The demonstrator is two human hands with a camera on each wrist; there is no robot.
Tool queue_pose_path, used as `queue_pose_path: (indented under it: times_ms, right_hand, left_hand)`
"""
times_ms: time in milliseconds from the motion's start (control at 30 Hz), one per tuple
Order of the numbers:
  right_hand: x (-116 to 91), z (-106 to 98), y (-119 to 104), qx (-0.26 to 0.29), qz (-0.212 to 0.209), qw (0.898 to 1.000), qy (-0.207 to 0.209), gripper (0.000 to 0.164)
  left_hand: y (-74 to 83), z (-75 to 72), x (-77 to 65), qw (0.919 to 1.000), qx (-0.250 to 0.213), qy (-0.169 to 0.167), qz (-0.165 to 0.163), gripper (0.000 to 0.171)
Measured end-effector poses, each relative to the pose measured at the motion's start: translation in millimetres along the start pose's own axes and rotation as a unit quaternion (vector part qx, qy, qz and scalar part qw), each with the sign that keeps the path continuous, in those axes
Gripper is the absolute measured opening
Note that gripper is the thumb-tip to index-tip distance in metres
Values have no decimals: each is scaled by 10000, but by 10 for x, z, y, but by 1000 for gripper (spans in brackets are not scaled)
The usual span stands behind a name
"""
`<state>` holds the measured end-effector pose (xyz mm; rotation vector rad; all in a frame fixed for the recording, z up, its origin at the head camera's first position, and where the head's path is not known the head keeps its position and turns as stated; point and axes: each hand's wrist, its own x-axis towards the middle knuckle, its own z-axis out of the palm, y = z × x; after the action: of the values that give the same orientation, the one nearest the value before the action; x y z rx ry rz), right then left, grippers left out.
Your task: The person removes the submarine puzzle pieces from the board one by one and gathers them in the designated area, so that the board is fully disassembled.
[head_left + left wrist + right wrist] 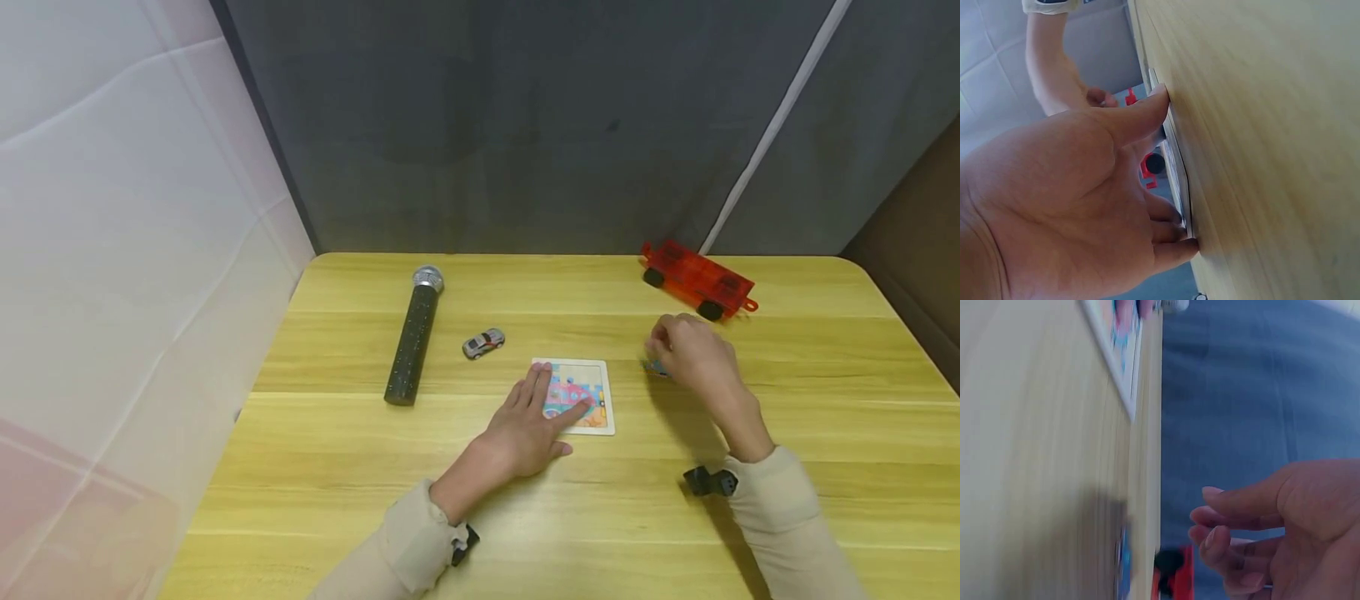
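Near the middle of the table (787, 517), the puzzle board (581, 392) is pressed flat under the straight fingers of the left hand (525, 429), while a small blue piece (657, 367) beside it is overhung by the loosely curled right hand (693, 350), nothing being held.

No readable text, label, brand or number is shown; only a colourful printed picture is seen on the puzzle board (581, 398).
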<state>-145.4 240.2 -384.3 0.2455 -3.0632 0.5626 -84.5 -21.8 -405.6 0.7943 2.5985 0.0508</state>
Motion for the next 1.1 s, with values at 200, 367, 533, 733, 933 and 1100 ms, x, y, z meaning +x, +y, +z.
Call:
queue_pose_path:
  times_ms: [200,367,533,733,933,1100]
  right_hand:
    - [19,149,-312,169,-424,9990,26,13]
    - [7,279,-398,205,-721,9972,17,12]
    - [9,453,-509,638,-1493,9866,-149,13]
    - [-14,630,-609,771,-1673,9814,-550,21]
    - [-6,680,-633,749,-1569,9837,-468,20]
    - [17,705,-662,1042,-1428,9835,-385,13]
  left_hand:
    - [9,15,9,9997,-127,67,-197,67]
    - [24,37,14,9995,-61,96,-298,66]
    - [27,36,21,9994,12,35,-342,65]
    - [32,32,25,9995,157,-32,-271,64]
    - [28,25,34,9993,178,-106,-315,64]
    - [21,28,34,9993,199,-91,-301,64]
